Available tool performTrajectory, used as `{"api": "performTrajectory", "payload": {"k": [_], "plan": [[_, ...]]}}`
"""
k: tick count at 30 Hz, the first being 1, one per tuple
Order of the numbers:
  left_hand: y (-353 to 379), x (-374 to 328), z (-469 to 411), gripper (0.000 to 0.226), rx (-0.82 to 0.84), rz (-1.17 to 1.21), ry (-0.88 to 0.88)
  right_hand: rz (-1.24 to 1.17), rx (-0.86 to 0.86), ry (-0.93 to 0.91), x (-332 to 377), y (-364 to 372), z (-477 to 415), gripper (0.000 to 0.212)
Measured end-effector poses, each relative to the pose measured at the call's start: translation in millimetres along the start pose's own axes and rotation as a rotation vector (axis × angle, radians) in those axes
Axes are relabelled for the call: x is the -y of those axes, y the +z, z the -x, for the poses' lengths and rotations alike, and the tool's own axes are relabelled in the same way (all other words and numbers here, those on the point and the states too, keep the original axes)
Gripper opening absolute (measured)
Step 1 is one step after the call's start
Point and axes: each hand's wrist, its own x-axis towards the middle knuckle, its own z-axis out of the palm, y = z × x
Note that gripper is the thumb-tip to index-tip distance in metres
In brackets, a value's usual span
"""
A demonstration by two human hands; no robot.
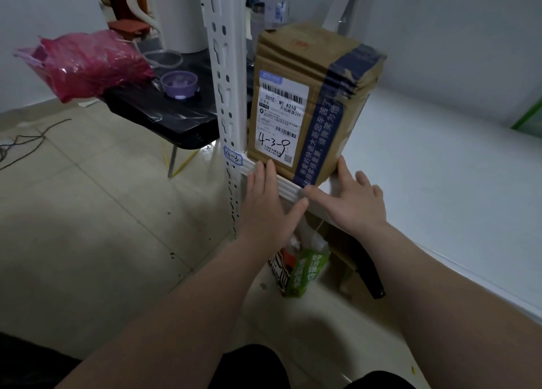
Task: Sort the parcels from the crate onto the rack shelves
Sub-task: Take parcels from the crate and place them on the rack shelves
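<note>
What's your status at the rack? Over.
Left hand and right hand open, fingers at base of cardboard parcel. Marked 4-3-9, upright on rack shelf tagged 4-3. No obstruction seen.

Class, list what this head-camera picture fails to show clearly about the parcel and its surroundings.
Brown cardboard parcel with blue tape: rear faces hidden by its own body, head view.
White shipping label: fine print too small.
Green-and-white packet under the white rack shelf: partly hidden by the shelf and left hand.
Crate: outside the frame.
</note>
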Motion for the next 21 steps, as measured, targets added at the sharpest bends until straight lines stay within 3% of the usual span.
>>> {"api": "performTrajectory", "payload": {"k": [21], "plan": [[-5,5,-20,0.093,0.053,0.009,0.020,0.099,-0.054,-0.002,-2,13,-18,0.087]]}}
